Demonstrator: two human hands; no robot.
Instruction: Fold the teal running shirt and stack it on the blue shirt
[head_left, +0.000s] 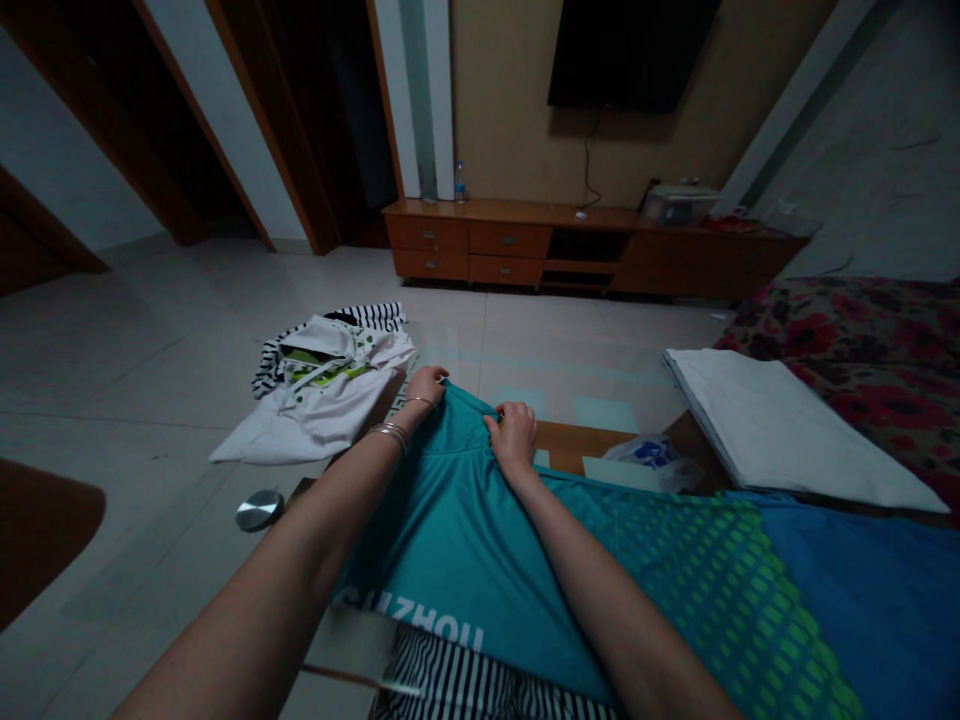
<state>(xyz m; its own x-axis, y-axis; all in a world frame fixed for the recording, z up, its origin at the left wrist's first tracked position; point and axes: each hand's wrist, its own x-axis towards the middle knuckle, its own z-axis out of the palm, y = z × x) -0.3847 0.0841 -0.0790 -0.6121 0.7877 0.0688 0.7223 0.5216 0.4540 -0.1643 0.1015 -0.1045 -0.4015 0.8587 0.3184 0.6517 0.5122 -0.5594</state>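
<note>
Two bare hands, one teal sports jersey point(457, 530), both in narrow grip. The left hand point(426, 385) pinches the jersey's upper edge, with the fabric gathered between thumb and fingers; silver bangles point(390, 438) sit on that wrist. The right hand point(514, 438) holds the same edge a short way along, its fingers closed on the gathered cloth. The jersey lies spread beneath both forearms, its panel of green dots running into a blue section point(847, 590), with white lettering point(405, 620) upside down in this view. It rests partly on a wooden worktop point(577, 447), and a black-and-white striped garment point(480, 680) shows under its lower edge.

Further items: one white hooded garment with green print point(319, 395), lying over a striped garment point(367, 318) to the left of the hands; one folded white cloth point(787, 425) on a bed with a red floral cover point(847, 350); one white and blue plastic bag point(652, 458) beside the worktop's far edge; one round metal disc point(259, 510). Beyond, on tiled floor point(135, 340): one low wooden cabinet point(585, 245) carrying a plastic water bottle point(460, 185) and a clear plastic box point(679, 205), below a wall-mounted television point(630, 50).
</note>
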